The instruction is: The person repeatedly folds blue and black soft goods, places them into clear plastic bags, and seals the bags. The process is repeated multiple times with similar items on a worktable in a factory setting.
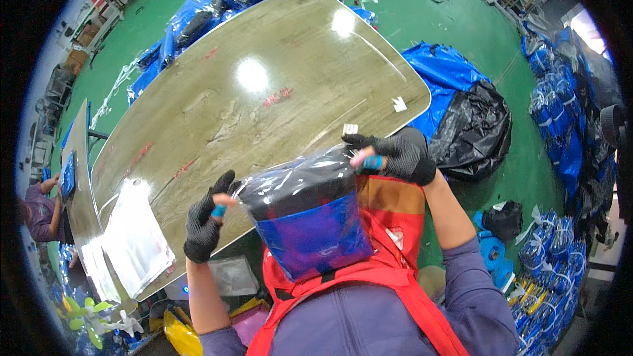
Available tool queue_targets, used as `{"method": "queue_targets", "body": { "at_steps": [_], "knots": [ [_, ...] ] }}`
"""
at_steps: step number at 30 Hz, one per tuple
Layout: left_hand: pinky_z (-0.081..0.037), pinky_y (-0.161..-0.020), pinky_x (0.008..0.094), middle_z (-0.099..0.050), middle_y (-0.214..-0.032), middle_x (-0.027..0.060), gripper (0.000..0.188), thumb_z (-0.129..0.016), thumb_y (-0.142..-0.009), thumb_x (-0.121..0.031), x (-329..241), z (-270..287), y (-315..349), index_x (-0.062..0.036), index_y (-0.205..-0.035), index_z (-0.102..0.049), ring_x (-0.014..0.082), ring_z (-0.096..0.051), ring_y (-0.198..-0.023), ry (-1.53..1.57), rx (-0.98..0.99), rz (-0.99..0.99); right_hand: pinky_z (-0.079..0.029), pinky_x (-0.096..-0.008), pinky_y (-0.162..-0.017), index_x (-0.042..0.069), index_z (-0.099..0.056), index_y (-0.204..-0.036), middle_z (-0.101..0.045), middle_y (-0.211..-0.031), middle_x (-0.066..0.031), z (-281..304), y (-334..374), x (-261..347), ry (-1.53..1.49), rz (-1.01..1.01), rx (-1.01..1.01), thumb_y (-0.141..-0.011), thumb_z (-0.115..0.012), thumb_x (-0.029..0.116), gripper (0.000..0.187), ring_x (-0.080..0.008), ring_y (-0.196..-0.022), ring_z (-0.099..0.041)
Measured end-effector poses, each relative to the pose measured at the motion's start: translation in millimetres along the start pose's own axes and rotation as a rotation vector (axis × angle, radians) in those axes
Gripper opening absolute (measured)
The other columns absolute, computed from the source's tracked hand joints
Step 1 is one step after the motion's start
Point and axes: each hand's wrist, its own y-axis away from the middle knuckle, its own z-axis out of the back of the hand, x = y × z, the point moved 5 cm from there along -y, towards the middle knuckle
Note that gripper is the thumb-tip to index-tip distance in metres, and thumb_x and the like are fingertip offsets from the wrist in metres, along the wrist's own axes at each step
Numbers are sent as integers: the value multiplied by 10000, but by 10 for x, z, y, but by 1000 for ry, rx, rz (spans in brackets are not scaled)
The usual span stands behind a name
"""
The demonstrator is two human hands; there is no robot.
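Note:
A clear plastic bag [306, 207] with a folded black and blue fabric item inside hangs in front of my red apron. My left hand [208, 219], in a black glove with bare fingertips and blue tape on a finger, pinches the bag's upper left corner. At the upper right corner my right hand [395, 157], gloved and taped the same way, grips the plastic between thumb and fingers. The bag is tilted toward me, just off the near edge of the wood-patterned table [316, 79].
Flat clear plastic bags [135, 240] lie on the table's left end. Blue bundles [211, 13] are heaped beyond it. A blue and black fabric pile [468, 112] rests on the green floor at right, near tied stacks [550, 257]. Another person [43, 207] works at far left.

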Motion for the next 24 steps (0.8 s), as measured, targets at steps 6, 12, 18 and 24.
{"method": "queue_targets", "body": {
  "at_steps": [6, 12, 18, 24],
  "knots": [
    [-395, -998, 426, -578, -1253, 194, 249, -521, -694, -14, -281, -211, 126, -43, -886, -677, 376, -532, -1169, -1068, 185, -152, -438, -477, -926, 109, -643, -1116, -540, -1290, -188, -57, 363, 122, 814, 223, -74, -682, -629, 86, 435, -351, -1068, -576],
    [-347, -1035, 397, -498, -1322, 171, 555, -581, -852, -195, -146, -615, -392, -30, -1356, -417, 298, -492, -1192, -665, -229, -57, -466, -451, -854, 78, -579, -1210, -631, -1092, -175, -468, -75, 728, 752, 529, -353, -787, -596, 310, 483, -363, -1020, -590],
    [-328, -1065, 392, -393, -1406, 101, 800, -680, -842, -311, 990, -207, 394, -73, -1464, -237, 260, -439, -1226, 60, -208, 625, -474, -423, -872, 42, -546, -1234, -608, -1104, -238, 723, 1129, -1351, 267, -171, -1136, -836, -566, 251, 450, -395, -1022, -588],
    [-480, -832, 347, -576, -1144, 137, 496, -517, -950, -354, 773, 1373, -684, -30, -1317, -436, 245, -583, -962, 194, -428, 436, -328, -505, -1039, 184, -303, -1455, -389, -1432, -169, 935, 1501, -3505, 697, -1031, -464, -753, -704, 440, 848, -354, -1273, -419]
  ]
}}
